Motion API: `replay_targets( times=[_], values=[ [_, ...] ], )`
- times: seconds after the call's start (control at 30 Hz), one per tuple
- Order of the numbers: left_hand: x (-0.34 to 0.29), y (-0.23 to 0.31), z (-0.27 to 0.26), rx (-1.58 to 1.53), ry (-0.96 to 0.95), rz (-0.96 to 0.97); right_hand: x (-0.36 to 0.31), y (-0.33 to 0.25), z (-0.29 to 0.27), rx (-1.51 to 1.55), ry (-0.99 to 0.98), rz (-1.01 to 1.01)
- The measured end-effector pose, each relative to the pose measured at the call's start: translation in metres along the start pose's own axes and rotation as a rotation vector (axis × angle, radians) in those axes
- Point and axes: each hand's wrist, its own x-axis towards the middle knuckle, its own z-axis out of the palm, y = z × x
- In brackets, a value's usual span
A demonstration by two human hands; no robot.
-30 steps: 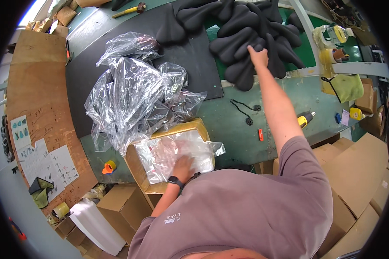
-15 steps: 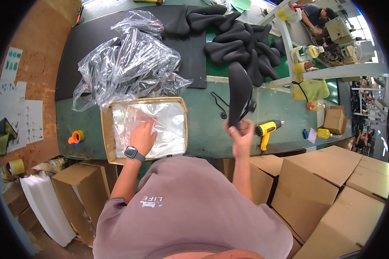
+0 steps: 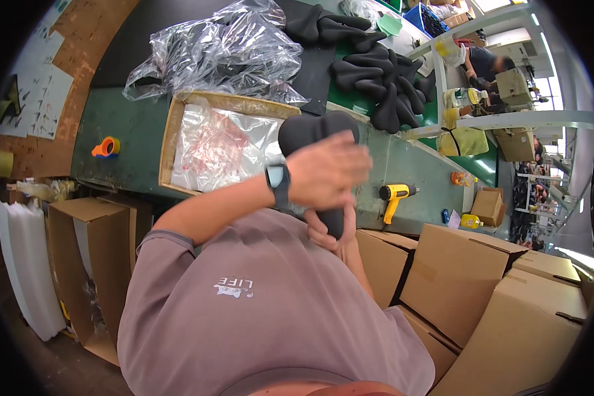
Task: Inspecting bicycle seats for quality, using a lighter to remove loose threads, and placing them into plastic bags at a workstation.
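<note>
A black bicycle saddle (image 3: pixel 306 134) is held close in front of my body, its wide end pointing away from me and its nose toward me. My right hand (image 3: pixel 333 232) grips the narrow nose from below, fingers wrapped round it. Across the saddle's top reaches my left hand (image 3: pixel 327 170), its fingers smeared by motion, so whether it presses, strokes or holds anything is unclear. Left of the saddle stands an open shallow cardboard box (image 3: pixel 167 148) with clear plastic bags (image 3: pixel 208 142) inside.
A heap of clear plastic (image 3: pixel 224 56) lies beyond the box. Several more black saddles (image 3: pixel 376 76) are piled at the far right. A yellow heat gun (image 3: pixel 395 195) and an orange tape roll (image 3: pixel 107 146) rest on the green table. Cardboard cartons (image 3: pixel 452 274) stand at the near right.
My left hand has left the plastic bags in the box and moved right, over the saddle. The saddle has come nearer my body in my right hand. The view has shifted.
</note>
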Motion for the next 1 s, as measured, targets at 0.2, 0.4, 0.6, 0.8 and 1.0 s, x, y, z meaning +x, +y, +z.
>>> replay_targets(
  times=[0.2,0.4,0.6,0.8,1.0],
  values=[
    [-0.032,-0.115,-0.059,0.373,0.201,-0.702,-0.024,0.030,0.014,-0.155,0.161,-0.007],
    [-0.067,-0.017,-0.055,-0.798,0.629,-0.721,-0.016,0.037,0.017,-0.211,0.030,-0.118],
    [-0.063,0.050,-0.069,-0.391,0.436,-0.771,-0.021,0.043,0.022,-0.274,0.089,-0.051],
    [-0.060,0.021,-0.091,-0.484,0.521,-0.950,-0.012,0.045,0.020,-0.349,0.062,-0.042],
    [-0.041,0.049,-0.107,-0.019,0.362,-0.579,-0.010,0.046,0.027,-0.355,0.085,-0.004]
  ],
)
